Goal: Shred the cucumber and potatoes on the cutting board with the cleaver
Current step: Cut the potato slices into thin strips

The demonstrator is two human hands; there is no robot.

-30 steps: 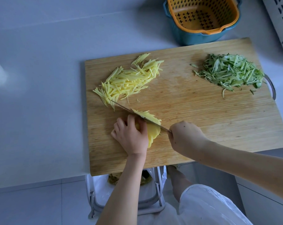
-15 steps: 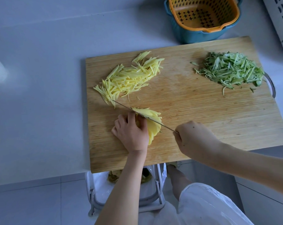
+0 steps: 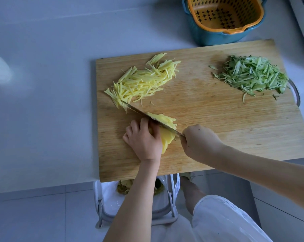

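The left hand [image 3: 144, 138] holds down the stack of potato slices [image 3: 167, 137] with curled fingers, near the cutting board's [image 3: 217, 128] near-left corner. The right hand [image 3: 198, 142] grips the cleaver [image 3: 147, 116], blade right against those knuckles. If a slice slips (cut potato is slick), the edge could meet a fingertip. Finished potato shreds [image 3: 142, 82] crowd the blade's tip toward the left edge. The cucumber shreds [image 3: 252, 75] lie at the far-right corner, leaving the board's middle open.

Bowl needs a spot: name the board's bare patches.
Free: cutting board between potato shreds and cucumber shreds, and its near right part. Crowded: near left, where left hand, potato slices, cleaver and right hand meet.
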